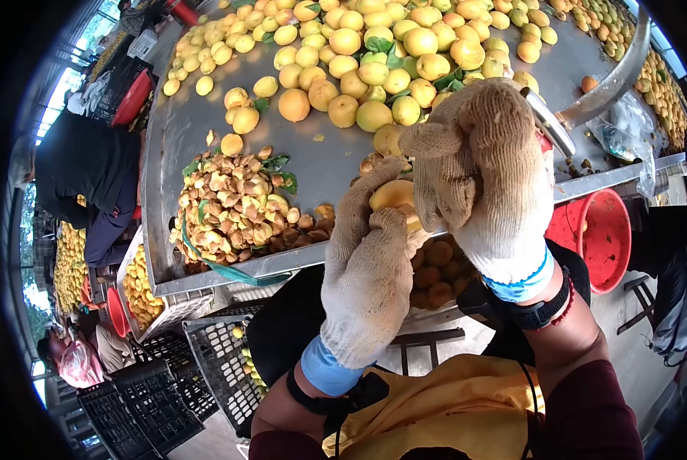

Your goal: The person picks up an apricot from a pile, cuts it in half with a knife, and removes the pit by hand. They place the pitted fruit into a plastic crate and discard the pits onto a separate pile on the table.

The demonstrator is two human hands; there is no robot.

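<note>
Our gloved left hand (366, 268) reaches up from below, its fingers curled closed around a yellow fruit (392, 195) held just above the near edge of the steel desk (320, 157). Our right hand (481, 169) arches over the fruit, its fingers closed on a metal-bladed tool (550, 123) and its thumb against the fruit. Pits (232, 211) lie heaped to the left.

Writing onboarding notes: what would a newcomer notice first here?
Dead centre, two gloved hands: the left hand grips a yellow fruit, the right hand a metal tool. Behind them, a heap of fruit covers the far side of the metal table; a brown pile of pits sits at its near left edge.
</note>
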